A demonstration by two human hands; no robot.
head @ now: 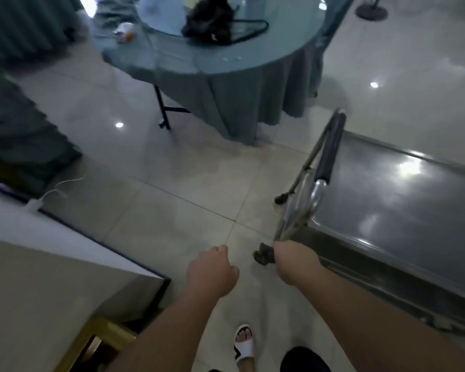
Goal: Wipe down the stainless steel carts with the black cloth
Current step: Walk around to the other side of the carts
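Two bare hands: right hand grasps shiny stainless steel cart handle, apparently repositioning it; left hand clenched, empty.

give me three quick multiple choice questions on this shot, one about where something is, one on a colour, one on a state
1. Where does the stainless steel cart stand?
A. to the person's right
B. to the person's left
C. on the round table

2. What colour is the tablecloth on the round table?
A. red
B. grey-green
C. yellow

3. What is the right hand doing?
A. hanging open
B. pressing flat on the cart top
C. holding a dark cloth at the cart's corner

Answers:
1. A, the cart fills the right side of the view, on the floor.
2. B, the draped cloth is a muted grey-green.
3. C, its fingers curl round a dark bunched cloth by the cart frame, while the left hand is a loose fist with nothing visible in it.
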